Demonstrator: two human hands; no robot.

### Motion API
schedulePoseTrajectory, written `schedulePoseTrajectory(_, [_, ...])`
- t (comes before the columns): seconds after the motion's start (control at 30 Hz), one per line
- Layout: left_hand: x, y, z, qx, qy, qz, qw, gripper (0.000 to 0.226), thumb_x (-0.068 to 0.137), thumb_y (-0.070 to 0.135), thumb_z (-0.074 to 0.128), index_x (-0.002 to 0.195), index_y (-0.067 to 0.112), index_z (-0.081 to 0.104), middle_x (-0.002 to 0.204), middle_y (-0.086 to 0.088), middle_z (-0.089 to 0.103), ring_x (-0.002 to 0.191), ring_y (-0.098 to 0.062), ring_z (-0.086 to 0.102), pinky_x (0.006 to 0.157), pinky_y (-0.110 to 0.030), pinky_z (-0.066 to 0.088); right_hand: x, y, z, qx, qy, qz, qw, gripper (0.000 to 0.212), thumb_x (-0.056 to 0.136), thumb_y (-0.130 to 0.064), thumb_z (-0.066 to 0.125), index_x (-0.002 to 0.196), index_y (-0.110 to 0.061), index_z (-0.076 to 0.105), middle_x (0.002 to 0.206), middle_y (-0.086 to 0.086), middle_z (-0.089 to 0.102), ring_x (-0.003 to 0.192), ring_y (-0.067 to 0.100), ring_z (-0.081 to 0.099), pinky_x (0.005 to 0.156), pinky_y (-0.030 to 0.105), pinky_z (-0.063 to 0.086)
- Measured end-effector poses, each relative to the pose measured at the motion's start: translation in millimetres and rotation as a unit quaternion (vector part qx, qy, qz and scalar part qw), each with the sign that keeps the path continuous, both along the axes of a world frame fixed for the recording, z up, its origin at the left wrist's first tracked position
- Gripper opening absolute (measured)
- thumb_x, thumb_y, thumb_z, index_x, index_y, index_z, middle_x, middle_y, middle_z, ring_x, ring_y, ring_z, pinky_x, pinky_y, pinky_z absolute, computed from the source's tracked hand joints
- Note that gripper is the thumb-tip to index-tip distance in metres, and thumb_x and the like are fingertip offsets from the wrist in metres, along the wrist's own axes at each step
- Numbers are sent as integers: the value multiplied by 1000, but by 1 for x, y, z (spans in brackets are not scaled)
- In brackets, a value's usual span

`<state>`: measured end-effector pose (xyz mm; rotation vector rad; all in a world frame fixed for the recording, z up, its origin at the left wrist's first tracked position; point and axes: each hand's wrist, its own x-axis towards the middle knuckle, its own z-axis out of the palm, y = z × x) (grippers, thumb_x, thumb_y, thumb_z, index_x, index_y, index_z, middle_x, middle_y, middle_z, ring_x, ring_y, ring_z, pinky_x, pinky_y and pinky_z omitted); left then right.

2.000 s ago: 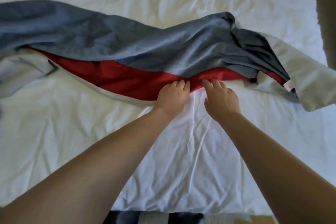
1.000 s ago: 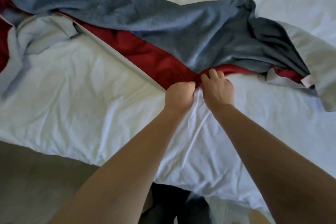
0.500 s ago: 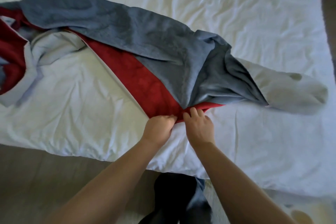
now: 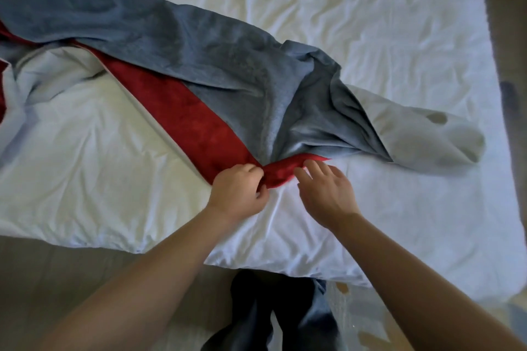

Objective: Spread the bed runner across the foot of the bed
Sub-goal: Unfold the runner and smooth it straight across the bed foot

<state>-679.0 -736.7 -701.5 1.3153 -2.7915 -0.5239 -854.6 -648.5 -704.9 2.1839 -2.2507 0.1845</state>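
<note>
L hand point(image 4: 238, 194) grips the red edge of the runner point(image 4: 216, 71). R hand point(image 4: 325, 189) is released, fingers straight, tips touching that edge at L hand's 3 o'clock. Runner lies crumpled on the bed point(image 4: 399, 31), running approx 10 to 3 o'clock.

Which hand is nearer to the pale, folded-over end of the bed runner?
Right. The right hand is open, below and left of the pale end, fingertips at the runner's red edge. The left hand pinches that red edge farther left.

Beige floor point(image 4: 42, 265) lies under soft, even light.
</note>
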Motion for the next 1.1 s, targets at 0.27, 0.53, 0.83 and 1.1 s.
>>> schedulePoseTrajectory(0.27, [-134,-37,43,-82,131,-116,981,27,80,8,53,101,7,69,107,-11,68,93,-31,64,67,-39,55,-118,2,28,-55,46,-100,992,28,72,-14,68,99,-14,64,94,5,62,78,28,60,61,35,47])
schedulePoseTrajectory(0.53, [-241,-62,39,-99,-6,-267,959,29,91,9,51,118,12,59,128,-6,57,118,-26,51,96,-39,44,-189,0,30,-7,64,-15,998,42,69,-20,69,109,-12,64,102,6,64,91,28,62,76,37,49])
schedulePoseTrajectory(0.83, [-264,-77,24,-55,24,-259,964,19,88,26,51,93,14,64,98,-2,67,91,-23,62,72,-34,44,-229,-25,28,31,57,-15,998,24,54,-5,78,75,-11,67,66,3,63,56,25,61,48,31,50])
schedulePoseTrajectory(1.1, [-274,-124,31,-41,-54,-275,959,17,91,10,47,98,18,60,90,-1,65,79,-22,60,68,-39,51,-251,-64,52,176,82,-60,979,33,62,-14,73,91,-14,57,83,1,60,70,23,59,57,29,41])
